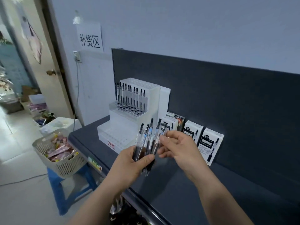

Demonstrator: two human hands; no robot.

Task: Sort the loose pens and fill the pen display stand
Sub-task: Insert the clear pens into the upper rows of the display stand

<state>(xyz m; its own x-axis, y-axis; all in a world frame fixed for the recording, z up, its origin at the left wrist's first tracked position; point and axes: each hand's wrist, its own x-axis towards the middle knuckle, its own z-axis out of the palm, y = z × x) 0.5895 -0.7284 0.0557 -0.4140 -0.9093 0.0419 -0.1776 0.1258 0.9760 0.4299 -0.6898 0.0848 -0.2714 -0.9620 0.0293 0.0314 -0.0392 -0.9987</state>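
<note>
A white stepped pen display stand (128, 120) sits on the dark shelf (186, 184). Several clear pens with black caps (129, 96) stand in its upper tier; the lower tiers show empty holes. My left hand (131, 163) grips a fanned bundle of clear black-ink pens (148, 140) in front of the stand. My right hand (178, 148) pinches one pen at the bundle's right side, fingertips near its top.
Several white pen boxes (209, 143) lean against the dark back panel (227, 95) right of the stand. A beige basket of packets (60, 153) rests on a blue stool (71, 184) at the left. A paper sign (90, 38) hangs on the wall.
</note>
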